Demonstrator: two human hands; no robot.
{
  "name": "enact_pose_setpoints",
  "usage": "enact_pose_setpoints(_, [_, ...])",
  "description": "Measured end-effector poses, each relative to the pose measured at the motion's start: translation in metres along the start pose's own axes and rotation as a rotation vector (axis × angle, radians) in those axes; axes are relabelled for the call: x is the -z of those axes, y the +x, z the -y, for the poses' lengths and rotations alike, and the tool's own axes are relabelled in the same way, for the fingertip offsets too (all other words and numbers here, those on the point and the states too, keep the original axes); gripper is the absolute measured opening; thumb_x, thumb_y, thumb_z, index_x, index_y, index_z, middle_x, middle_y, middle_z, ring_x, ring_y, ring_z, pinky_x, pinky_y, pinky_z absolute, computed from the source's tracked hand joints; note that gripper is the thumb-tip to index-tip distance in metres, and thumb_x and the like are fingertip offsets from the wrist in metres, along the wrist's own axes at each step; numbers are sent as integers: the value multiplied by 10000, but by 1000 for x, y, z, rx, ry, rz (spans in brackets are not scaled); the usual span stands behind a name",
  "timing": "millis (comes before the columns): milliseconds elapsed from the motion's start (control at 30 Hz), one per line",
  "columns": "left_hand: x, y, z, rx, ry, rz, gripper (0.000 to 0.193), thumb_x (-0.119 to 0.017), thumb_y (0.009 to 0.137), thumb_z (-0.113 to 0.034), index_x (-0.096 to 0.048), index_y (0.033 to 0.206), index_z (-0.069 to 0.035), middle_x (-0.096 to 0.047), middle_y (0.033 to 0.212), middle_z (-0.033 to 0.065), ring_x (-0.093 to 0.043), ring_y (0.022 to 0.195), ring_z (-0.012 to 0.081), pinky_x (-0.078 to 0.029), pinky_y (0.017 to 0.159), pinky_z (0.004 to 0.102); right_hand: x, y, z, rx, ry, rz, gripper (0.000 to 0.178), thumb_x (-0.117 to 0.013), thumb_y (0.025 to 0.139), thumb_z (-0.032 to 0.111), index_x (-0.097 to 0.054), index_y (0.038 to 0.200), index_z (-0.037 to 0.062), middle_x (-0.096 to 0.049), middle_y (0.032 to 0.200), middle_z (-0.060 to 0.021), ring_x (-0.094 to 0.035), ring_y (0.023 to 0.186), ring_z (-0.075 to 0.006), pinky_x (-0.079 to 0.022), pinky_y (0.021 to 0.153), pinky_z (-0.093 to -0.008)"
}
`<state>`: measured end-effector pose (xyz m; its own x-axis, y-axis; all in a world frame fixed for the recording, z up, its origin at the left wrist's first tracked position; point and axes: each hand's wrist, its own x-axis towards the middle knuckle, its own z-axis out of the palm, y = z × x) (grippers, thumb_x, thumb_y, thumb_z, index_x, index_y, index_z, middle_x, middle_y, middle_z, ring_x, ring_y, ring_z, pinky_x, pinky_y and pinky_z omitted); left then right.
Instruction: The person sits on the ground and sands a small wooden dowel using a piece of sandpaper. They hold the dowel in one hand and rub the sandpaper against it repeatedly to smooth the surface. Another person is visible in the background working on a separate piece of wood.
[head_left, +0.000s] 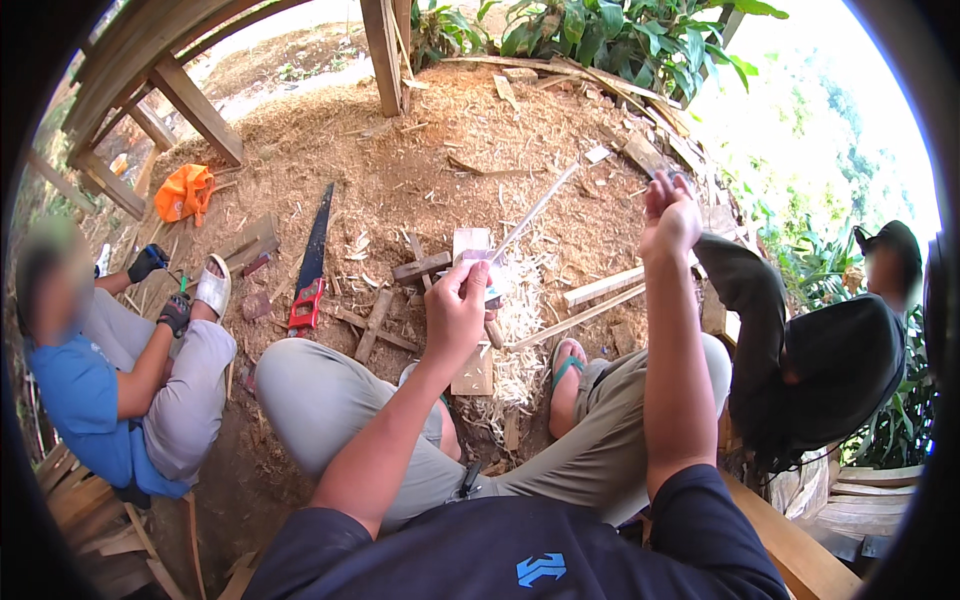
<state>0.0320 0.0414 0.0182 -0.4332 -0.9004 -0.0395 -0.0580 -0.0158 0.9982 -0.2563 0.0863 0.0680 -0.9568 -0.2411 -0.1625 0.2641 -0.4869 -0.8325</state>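
My left hand (458,300) is closed around the lower end of a thin, pale wooden strip (530,218), which slants up and to the right. Beneath that hand a flat wooden block (472,378) lies on the ground between my feet; a small dark item beside the fingers is mostly hidden. Raised at the right, my right hand (670,215) has its palm turned up, its fingers loosely bent and apart. I make out nothing held in it, though a dark patch shows behind the fingertips.
A red-handled saw (312,265) lies on the left, beyond it an orange bag (184,193). Wood shavings (520,350) and offcuts surround my feet. A gloved person (95,370) sits left, working with a green-handled tool; another person in dark clothes (830,360) sits close on the right.
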Motion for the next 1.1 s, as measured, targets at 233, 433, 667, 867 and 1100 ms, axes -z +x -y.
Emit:
enact_pose_setpoints(233, [2,-3,-6,18,68,22,330,-523,1009,-280,-651,903,5,-604,717,32,-636,592,99,-533,460,243,-22,-99,-37,-434,-387,847,485,-597,956,159,-419,1365,-31,-655,1124,-190,-678,836,-193,-576,774,-299])
enact_pose_setpoints(433, [19,11,-12,-75,125,4,321,-520,1011,-299,-629,926,-10,-588,775,18,-668,639,115,-539,465,235,-34,0,12,-53,-183,148,282,-386,1019,101,-523,1224,-36,-668,1038,-191,-683,802,-204,-588,706,-270])
enact_pose_setpoints(667, [60,57,-67,-153,638,156,334,-536,988,-359,-681,888,-75,-614,638,82,-605,559,203,-448,539,366,-70,-91,32,1405,-1332,934,526,-513,911,124,-382,1418,69,-539,1297,-144,-555,1144,-302,-421,1028,-443])
enact_pose_setpoints(867, [44,90,-88,-459,724,293,236,-610,949,-253,-686,1040,-49,-699,845,151,-683,731,270,-504,665,365,-69,-106,-26,1044,-1398,1381,243,-438,1008,206,-485,1217,93,-654,916,-105,-676,716,-251,-521,556,-351])
enact_pose_setpoints(1100, [45,106,-57,-427,724,266,192,-620,939,-273,-710,985,-110,-699,801,135,-675,704,293,-509,635,401,-70,-66,-31,893,-1722,1470,293,-379,1030,415,-546,1064,177,-606,713,-24,-504,440,-151,-360,387,-329])
